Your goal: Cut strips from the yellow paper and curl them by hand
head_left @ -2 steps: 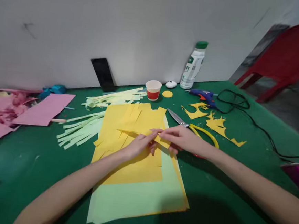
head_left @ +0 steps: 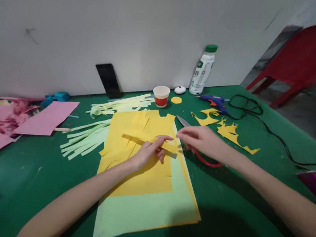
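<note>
My left hand (head_left: 150, 152) is closed on a strip of yellow paper (head_left: 137, 134), pinching it near its right end. Just right of that end, my right hand (head_left: 200, 140) has its fingers loosely bent and apart, with nothing visible in them. It hovers over the scissors (head_left: 183, 121), hiding much of them; the blade tip and a red handle loop (head_left: 209, 162) show. Under my left hand lie cut yellow sheets (head_left: 142, 184), stacked on pale green paper (head_left: 139, 212).
Green fringed strips (head_left: 90, 140) and pink paper (head_left: 48, 119) lie left. Behind stand a paper cup (head_left: 161, 97), a phone (head_left: 108, 78) and a bottle (head_left: 202, 72). Yellow scraps (head_left: 230, 133) and a glue gun (head_left: 214, 101) with its black cord (head_left: 279, 137) lie right.
My right hand has let go of the yellow strip and moved slightly right, over the scissors. The left hand still holds the strip.
</note>
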A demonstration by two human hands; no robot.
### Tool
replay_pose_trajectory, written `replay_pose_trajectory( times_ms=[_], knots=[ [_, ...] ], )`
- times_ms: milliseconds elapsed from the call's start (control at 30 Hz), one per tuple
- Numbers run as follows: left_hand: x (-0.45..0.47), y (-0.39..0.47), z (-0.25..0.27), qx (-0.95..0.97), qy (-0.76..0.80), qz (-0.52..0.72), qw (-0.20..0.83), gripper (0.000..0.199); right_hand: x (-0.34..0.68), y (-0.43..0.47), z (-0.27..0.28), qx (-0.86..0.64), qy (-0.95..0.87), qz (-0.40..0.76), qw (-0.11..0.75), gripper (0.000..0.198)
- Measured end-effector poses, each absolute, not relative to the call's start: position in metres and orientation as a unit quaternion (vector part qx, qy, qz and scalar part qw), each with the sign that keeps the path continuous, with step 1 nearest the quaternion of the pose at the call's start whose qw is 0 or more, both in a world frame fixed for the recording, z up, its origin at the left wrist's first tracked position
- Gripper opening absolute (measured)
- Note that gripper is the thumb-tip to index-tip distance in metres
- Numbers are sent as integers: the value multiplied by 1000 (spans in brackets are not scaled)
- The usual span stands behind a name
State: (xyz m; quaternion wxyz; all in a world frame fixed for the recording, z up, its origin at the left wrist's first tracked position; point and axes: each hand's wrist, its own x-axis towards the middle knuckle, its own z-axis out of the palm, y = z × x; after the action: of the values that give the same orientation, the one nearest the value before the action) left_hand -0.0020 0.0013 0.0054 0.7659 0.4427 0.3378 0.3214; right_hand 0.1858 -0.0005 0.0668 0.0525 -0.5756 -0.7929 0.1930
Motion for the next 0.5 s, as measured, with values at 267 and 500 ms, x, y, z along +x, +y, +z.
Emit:
replay_pose_trajectory(
  times_ms=[267, 500],
  knots=[
    [-4, 3, 16, 473, 348, 305, 750, 28, 238, -5, 36, -676, -731, 96, -5, 35],
    [-7, 3, 14, 506, 372, 316, 711, 24, 242, 2, 18, -688, -706, 164, 38, 60]
  ],
)
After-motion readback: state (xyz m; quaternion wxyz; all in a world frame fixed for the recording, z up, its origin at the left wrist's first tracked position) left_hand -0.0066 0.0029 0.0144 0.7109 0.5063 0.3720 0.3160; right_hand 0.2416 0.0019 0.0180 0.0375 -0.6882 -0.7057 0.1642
